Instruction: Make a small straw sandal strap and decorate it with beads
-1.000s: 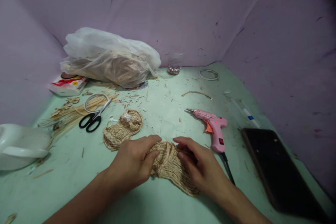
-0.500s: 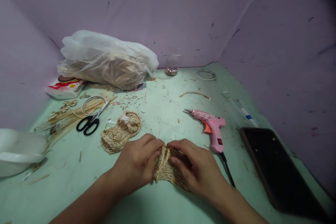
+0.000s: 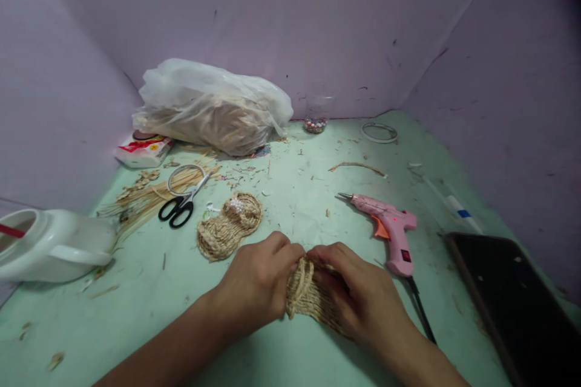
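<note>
Left hand [image 3: 261,275] of mine is pinching the left edge of a woven straw piece [image 3: 302,290], thumb mostly hidden, while my right hand [image 3: 358,290] is curling over its right side, gripping it near the far edge. Fingertips of both hands are almost meeting there. The piece is sitting low over the table [image 3: 295,181], directly in front of me, with a raised band running across it; I cannot tell whether its underside is touching the tabletop.

Just beyond my left hand, a second woven piece [image 3: 229,227] is lying flat, bearing a cluster of pearly beads [image 3: 236,204]. Scissors [image 3: 187,196] are resting farther left, near loose straw [image 3: 149,193]. On my right, a pink glue gun [image 3: 399,242] is lying with its nozzle pointing left, and a dark phone [image 3: 512,296] is resting beside it.
</note>
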`<state>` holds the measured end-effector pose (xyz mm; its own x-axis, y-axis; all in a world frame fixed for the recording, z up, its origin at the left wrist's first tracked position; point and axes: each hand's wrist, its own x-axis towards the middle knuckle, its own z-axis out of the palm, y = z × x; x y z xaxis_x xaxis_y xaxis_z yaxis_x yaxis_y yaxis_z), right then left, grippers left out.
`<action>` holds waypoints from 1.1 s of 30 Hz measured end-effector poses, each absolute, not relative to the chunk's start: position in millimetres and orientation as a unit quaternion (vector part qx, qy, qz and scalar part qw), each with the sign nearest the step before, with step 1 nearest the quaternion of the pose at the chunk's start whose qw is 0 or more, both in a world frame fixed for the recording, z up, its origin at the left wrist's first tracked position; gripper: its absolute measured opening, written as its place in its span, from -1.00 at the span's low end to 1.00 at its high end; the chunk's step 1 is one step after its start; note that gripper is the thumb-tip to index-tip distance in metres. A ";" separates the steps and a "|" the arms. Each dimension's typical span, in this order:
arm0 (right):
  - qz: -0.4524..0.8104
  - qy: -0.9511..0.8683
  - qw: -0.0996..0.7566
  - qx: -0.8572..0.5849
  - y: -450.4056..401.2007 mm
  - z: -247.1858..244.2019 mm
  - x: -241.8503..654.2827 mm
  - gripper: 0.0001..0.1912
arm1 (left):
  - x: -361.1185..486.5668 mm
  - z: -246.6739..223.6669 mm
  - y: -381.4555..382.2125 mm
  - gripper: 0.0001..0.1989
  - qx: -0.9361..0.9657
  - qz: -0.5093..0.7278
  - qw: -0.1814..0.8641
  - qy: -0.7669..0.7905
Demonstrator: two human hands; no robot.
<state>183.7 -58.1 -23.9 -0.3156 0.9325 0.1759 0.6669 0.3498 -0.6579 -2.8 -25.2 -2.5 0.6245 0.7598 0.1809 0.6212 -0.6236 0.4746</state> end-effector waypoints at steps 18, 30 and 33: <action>0.275 -0.753 0.315 -0.508 -62.8 -27.1 183.7 -0.81 | 2.0 -5.1 -35.1 -0.77 0.856 0.172 0.203 0.444; 0.291 -0.742 0.307 -0.520 -63.0 -25.3 180.9 -0.81 | 1.6 -6.6 -31.5 -0.78 0.849 0.171 0.236 0.441; 0.298 -0.739 0.307 -0.520 -63.7 -24.3 181.3 -0.81 | 1.6 -6.1 -30.8 -0.79 0.851 0.166 0.238 0.438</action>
